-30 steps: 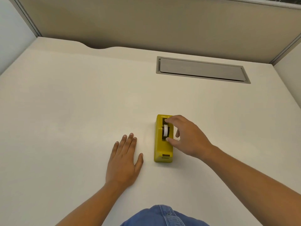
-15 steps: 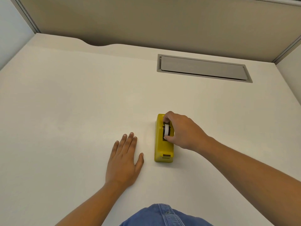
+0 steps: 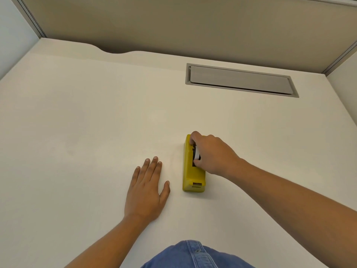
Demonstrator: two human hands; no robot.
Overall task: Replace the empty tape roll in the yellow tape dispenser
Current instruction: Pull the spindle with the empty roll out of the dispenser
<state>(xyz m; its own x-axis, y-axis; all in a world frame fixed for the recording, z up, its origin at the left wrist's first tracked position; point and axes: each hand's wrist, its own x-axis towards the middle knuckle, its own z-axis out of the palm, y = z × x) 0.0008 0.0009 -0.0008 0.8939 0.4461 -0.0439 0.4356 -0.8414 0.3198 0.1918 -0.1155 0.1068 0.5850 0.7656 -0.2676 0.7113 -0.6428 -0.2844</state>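
A yellow tape dispenser [image 3: 190, 176] lies on the white desk [image 3: 96, 132], its long side running away from me. A white tape roll [image 3: 197, 154] sits in its slot, mostly covered by my fingers. My right hand [image 3: 212, 153] is over the dispenser's far half, with thumb and fingers closed around the roll. My left hand [image 3: 146, 188] rests flat on the desk just left of the dispenser, fingers apart, holding nothing.
A grey cable hatch [image 3: 239, 80] is set flush into the desk at the back right. Partition walls [image 3: 173, 26] enclose the desk at the back and sides. Blue denim [image 3: 193, 256] shows at the bottom edge.
My right hand has moved left over the dispenser and closed its fingers around the roll. The left hand has stayed flat in place.
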